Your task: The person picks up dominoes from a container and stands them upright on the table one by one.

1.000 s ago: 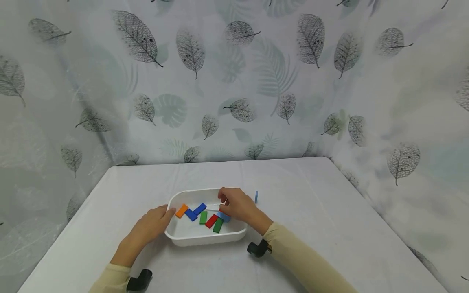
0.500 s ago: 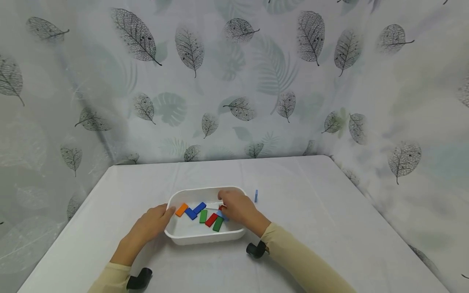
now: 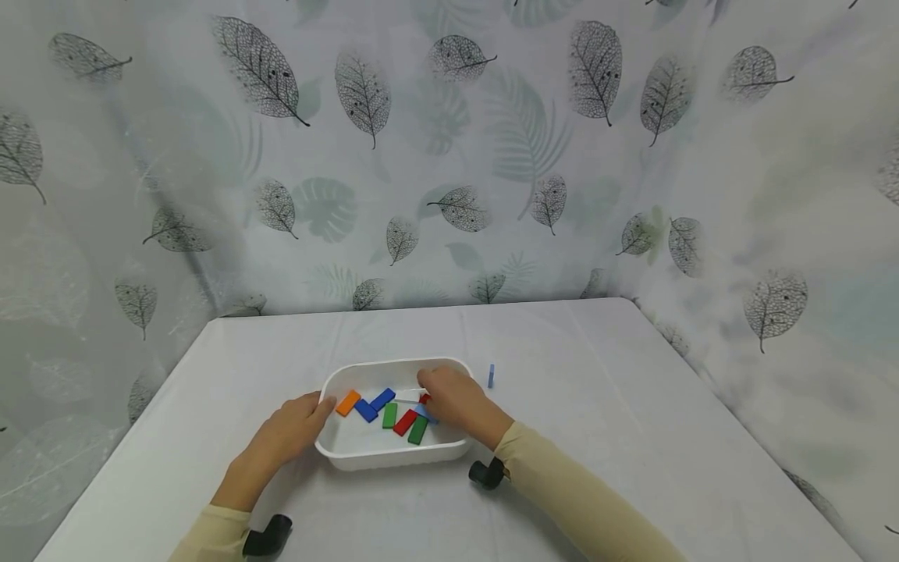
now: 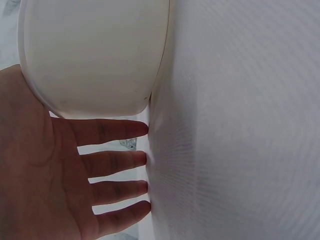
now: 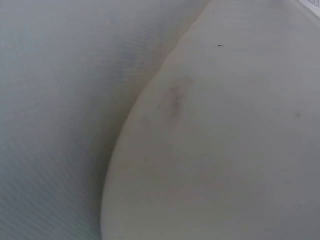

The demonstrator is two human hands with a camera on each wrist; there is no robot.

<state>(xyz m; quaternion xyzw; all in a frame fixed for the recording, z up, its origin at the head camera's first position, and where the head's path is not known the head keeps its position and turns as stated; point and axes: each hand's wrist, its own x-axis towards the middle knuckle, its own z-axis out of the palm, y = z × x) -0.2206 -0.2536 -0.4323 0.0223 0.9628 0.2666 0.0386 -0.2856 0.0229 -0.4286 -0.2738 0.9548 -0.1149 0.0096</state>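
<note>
A white tray [image 3: 382, 453] holds several small rectangular blocks. Among them are an orange block [image 3: 348, 403], blue blocks [image 3: 382, 399], green blocks [image 3: 417, 430], a red block [image 3: 405, 422] and a partly covered light blue block [image 3: 427, 414]. My left hand [image 3: 298, 425] holds the tray's left end, thumb over the rim. In the left wrist view its other fingers [image 4: 115, 162] are straight, tips on the table. My right hand [image 3: 456, 400] is inside the tray's right end, above the blocks. Its fingertips are hidden, so any held block cannot be seen.
A light blue block [image 3: 491, 376] stands upright on the white-covered table [image 3: 597, 421], just beyond the tray's right end. A leaf-patterned curtain [image 3: 435, 156] surrounds the table's back and sides. The right wrist view shows mostly the tray's outer wall [image 5: 215, 150].
My right hand has shifted slightly and its fingers have drawn in, so they show less. The left hand and the tray stay nearly in place.
</note>
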